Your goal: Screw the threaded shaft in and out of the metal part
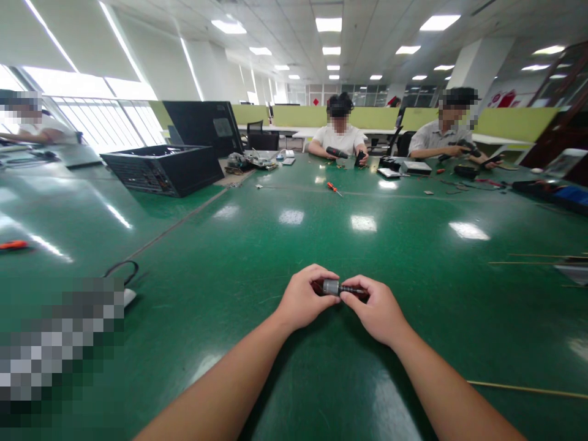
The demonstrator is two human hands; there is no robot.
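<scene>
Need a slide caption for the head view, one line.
Both hands, left hand and right hand, grip a small metal cylinder above a green table.

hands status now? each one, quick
Left hand: closed on the small grey cylinder.
Right hand: closed on the cylinder's dark end.

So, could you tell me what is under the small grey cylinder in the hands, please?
Both hands, left and right, pinch the cylinder over the green table. Dark red shows beside it at the fingers. The fingers cover whatever lies right below.

both hands (340,300) pinching small metal cylinder (331,286)
</scene>
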